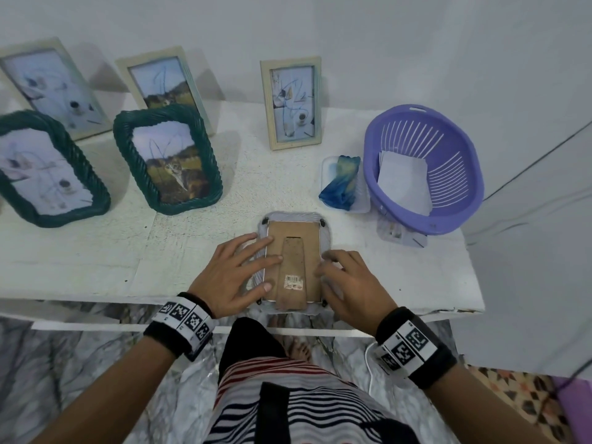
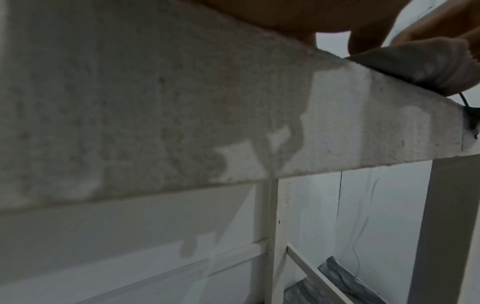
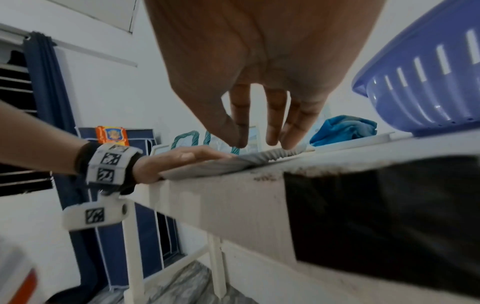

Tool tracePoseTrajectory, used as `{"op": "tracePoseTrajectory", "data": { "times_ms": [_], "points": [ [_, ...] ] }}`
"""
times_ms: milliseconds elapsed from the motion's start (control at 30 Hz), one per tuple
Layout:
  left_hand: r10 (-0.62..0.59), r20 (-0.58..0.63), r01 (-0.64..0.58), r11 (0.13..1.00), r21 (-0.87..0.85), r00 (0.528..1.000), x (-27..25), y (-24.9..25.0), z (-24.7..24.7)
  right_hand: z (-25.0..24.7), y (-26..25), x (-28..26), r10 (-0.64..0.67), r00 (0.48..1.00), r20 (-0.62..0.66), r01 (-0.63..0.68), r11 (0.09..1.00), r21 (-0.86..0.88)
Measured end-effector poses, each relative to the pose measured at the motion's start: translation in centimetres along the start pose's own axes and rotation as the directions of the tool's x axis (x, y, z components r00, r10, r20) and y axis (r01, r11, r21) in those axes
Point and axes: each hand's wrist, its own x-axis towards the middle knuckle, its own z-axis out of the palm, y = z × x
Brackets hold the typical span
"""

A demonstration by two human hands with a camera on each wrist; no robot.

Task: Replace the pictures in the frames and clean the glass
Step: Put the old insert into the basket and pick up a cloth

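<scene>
Left hand (image 1: pixel 231 274): lay flat at about 7 o'clock, fingers spread wide and straight, pressing on the brown backing board.
Right hand (image 1: pixel 347 285): sat at about 5 o'clock, fingers bent down with their tips on the right edge of the frame; whether they pinched anything I could not tell.
Face-down frame (image 1: pixel 294 233): lay at the near edge of the white table (image 1: pixel 96 257), back upward, between the two hands; its stand bore a barcode sticker (image 1: pixel 293 279).
Blue cloth (image 1: pixel 341 182): sat bunched on a clear tray (image 1: pixel 326 165), at 1 o'clock from the frame.
Purple basket (image 1: pixel 426 168): stood just right of the tray, holding white sheets (image 1: pixel 403 184).
Green twisted frames (image 1: pixel 168 158): stood upright at 10 o'clock, two of them, pictures showing.
Pale frames (image 1: pixel 291 102): three stood farthest back against the wall, one at 12 o'clock, two toward 10 o'clock.
</scene>
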Motion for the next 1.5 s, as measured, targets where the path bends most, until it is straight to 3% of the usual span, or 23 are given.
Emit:
{"op": "tracePoseTrajectory", "data": {
  "times_ms": [100,400,767,1033,1300,1500],
  "points": [
    [-0.013,-0.002,0.013,1.000,-0.012,1.000,0.0,0.0,0.0,0.5,0.4,-2.0,-0.044,0.998,-0.039,0.044,0.999,-0.006],
    [-0.013,0.015,0.013,1.000,-0.012,1.000,0.0,-0.2,0.2,1.7,-0.5,-3.4,0.025,0.987,-0.161,-0.034,0.998,-0.056],
    [-0.036,-0.007,0.035,0.999,-0.023,0.999,0.2,-0.2,0.5,2.7,-1.5,-3.6,0.222,0.961,-0.167,-0.209,0.973,0.094],
    [-0.026,-0.016,0.025,0.999,-0.035,1.000,0.1,-0.2,0.6,3.9,-2.0,-3.8,0.235,0.943,-0.235,-0.199,0.966,0.167],
    [-0.039,-0.046,0.036,0.998,-0.053,0.998,0.2,0.0,0.7,4.1,-2.4,-3.9,0.235,0.924,-0.301,-0.207,0.971,0.121],
    [-0.035,-0.047,0.032,0.997,-0.063,0.998,0.1,-0.1,0.7,3.5,-2.6,-3.8,0.129,0.944,-0.305,-0.134,0.991,0.005]
  ]
}}
